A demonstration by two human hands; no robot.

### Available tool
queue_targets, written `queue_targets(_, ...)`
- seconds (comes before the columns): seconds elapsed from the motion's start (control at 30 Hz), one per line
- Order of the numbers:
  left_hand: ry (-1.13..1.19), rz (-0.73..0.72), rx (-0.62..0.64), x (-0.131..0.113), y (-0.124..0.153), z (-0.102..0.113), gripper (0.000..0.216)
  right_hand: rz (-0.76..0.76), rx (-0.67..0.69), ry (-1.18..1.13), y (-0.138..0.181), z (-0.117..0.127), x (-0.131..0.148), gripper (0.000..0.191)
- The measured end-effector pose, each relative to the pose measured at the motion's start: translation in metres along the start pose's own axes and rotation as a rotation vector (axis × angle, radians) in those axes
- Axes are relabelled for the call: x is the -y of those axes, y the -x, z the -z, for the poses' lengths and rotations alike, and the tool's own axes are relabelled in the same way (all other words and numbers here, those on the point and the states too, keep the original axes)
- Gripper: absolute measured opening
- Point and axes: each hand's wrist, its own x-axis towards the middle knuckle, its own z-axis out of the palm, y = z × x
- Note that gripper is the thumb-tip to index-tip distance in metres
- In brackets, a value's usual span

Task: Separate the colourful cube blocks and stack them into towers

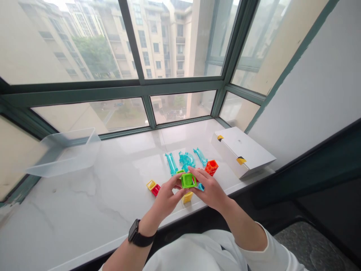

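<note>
Green block [188, 180]: held above the windowsill [84, 195], between both hands.
Left hand [169, 197]: fingers closed on the block's left side.
Right hand [210, 188]: fingers closed over its right side, nearer the orange block [211, 167].
Rest: blue track pieces [186, 160] lie beyond the hands, on the windowsill.

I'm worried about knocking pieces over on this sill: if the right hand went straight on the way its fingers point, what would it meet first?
The lime-green hollow plastic cube: the right hand is touching it, so the cube comes first, though depth beyond it is hard to judge.
</note>
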Motion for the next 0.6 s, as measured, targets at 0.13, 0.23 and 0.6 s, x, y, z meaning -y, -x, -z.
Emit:
queue_targets(0.13, -0.122, -0.001, -0.046, 0.002, -0.007, 0.006, 0.046, 0.007, 0.016, -0.029, -0.010, 0.003, -0.006, 0.066)
queue_targets(0.23, -0.241, -0.027, -0.170, 0.014, -0.011, 0.015, 0.052, -0.023, -0.019, -0.024, -0.019, 0.004, -0.013, 0.060)
queue_targets(0.6, -0.266, -0.014, -0.203, 0.087, -0.022, 0.014, 0.052, -0.160, 0.013, -0.057, -0.040, -0.010, -0.048, 0.062)
